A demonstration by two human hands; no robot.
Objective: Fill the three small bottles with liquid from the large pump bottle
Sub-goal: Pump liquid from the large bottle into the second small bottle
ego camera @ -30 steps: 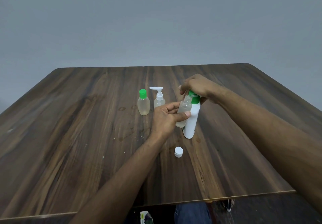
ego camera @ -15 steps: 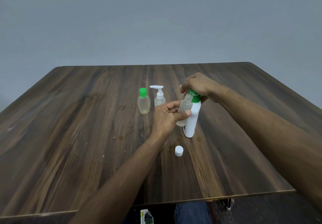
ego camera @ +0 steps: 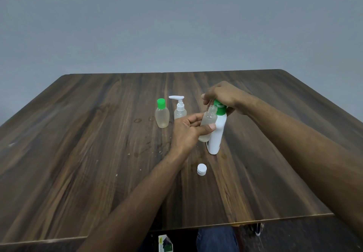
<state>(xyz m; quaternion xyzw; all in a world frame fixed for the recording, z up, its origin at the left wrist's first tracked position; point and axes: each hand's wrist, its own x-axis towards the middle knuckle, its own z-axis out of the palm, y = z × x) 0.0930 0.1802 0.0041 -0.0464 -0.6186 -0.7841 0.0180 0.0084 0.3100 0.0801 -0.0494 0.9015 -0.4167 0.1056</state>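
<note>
The large pump bottle (ego camera: pixel 216 134) stands under my right hand (ego camera: pixel 224 96), which presses its green top. My left hand (ego camera: pixel 188 132) grips the open small bottle (ego camera: pixel 207 124); a misaligned neck could spill liquid.

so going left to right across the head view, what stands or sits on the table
green-capped small bottle → small pump bottle → loose white cap → large white bottle with green top. The open small bottle held against the large one overlaps it, so it is left out.

A dark wooden table (ego camera: pixel 78 153) stands before a grey wall (ego camera: pixel 176 26). Below its near edge show blue trousers (ego camera: pixel 216 240) and a green-and-white carton (ego camera: pixel 165 243).
</note>
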